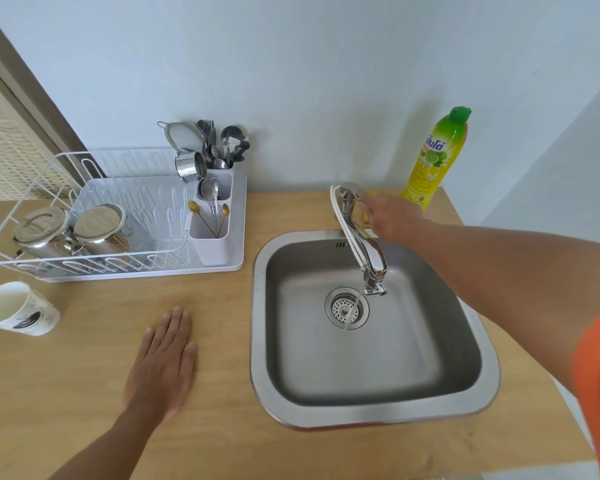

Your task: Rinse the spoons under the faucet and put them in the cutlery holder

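A white cutlery holder [210,242] stands at the right end of the dish rack, with silver spoons [211,190] and two gold-tipped spoons [225,211] standing in it. The chrome faucet [371,258] reaches over the steel sink [368,414]; a thin stream of water falls onto the drain strainer [346,308]. My right hand [390,216] reaches over the sink's back edge, fingertips touching the faucet lever [349,192], holding no spoon. My left hand [163,358] lies flat on the wooden counter, fingers together, with nothing in it. The sink basin holds no cutlery.
A white wire dish rack [84,161] on a tray holds two steel pots [71,228], a steel cup and a strainer. A white mug [13,310] lies at the counter's left edge. A yellow dish soap bottle [435,157] stands behind the faucet against the wall.
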Demonstrator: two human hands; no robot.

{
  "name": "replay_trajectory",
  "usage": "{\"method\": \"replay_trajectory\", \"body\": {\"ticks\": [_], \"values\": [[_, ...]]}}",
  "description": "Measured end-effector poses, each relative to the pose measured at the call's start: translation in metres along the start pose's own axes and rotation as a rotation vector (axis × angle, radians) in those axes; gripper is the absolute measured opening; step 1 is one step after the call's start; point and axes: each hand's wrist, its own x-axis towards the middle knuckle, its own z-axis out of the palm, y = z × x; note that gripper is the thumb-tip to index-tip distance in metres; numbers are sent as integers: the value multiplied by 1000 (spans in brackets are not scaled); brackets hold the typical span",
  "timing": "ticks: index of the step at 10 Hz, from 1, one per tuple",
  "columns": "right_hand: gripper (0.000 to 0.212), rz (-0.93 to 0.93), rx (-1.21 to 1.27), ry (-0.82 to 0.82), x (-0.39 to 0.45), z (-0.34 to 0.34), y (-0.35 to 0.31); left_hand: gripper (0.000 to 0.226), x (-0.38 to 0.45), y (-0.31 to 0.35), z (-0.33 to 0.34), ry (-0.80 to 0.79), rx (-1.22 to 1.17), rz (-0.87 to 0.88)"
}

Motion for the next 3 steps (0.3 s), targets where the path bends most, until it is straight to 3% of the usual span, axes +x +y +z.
{"method": "replay_trajectory", "body": {"ticks": [3], "values": [[67, 43, 101, 19, -23, 26, 12, 72, 1, 3, -4, -40, 3, -19]]}}
